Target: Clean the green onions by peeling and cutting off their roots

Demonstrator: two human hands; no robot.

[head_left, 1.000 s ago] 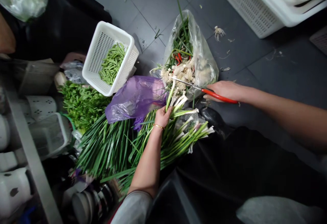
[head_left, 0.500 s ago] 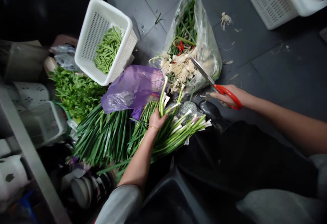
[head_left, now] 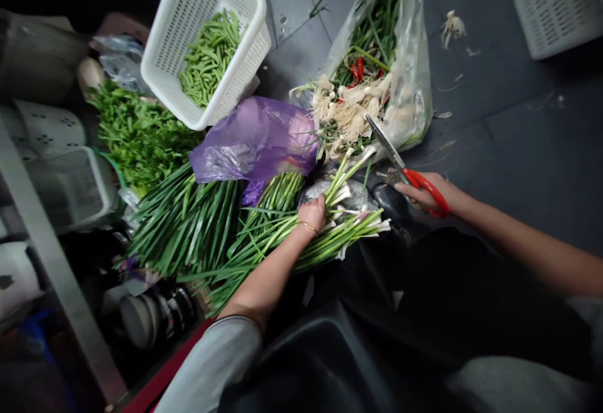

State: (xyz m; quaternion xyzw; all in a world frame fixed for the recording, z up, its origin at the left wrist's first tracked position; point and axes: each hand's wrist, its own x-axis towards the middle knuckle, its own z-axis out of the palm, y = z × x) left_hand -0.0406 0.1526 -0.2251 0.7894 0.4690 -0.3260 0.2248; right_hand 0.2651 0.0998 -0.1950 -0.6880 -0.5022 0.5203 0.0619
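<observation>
My left hand (head_left: 312,213) is closed around a few green garlic stalks (head_left: 336,183), whose white ends point up and right. Beneath it lies a loose pile of more green garlic (head_left: 358,231). My right hand (head_left: 431,193) grips scissors (head_left: 421,188) by their red handles. Their blades look closed or nearly so, with the tip in front of a clear plastic bag (head_left: 412,99). Cut-off roots (head_left: 351,111), red chillies (head_left: 358,70) and green leaves show in that bag's mouth. A purple plastic bag (head_left: 254,139) lies to the left of the stalks.
A white basket (head_left: 257,42) holding green pods (head_left: 211,58) stands at upper left. Leafy greens (head_left: 141,133) and long green leaves (head_left: 188,231) lie below it. Another white basket (head_left: 551,11) is at upper right. A metal shelf bar (head_left: 61,275) runs along the left, and root scraps (head_left: 453,28) dot the tiled floor.
My left hand has moved right, and the stalks it holds now lean further right, nearer the scissors. The right hand keeps its grip on the scissors. The whole view has shifted somewhat.
</observation>
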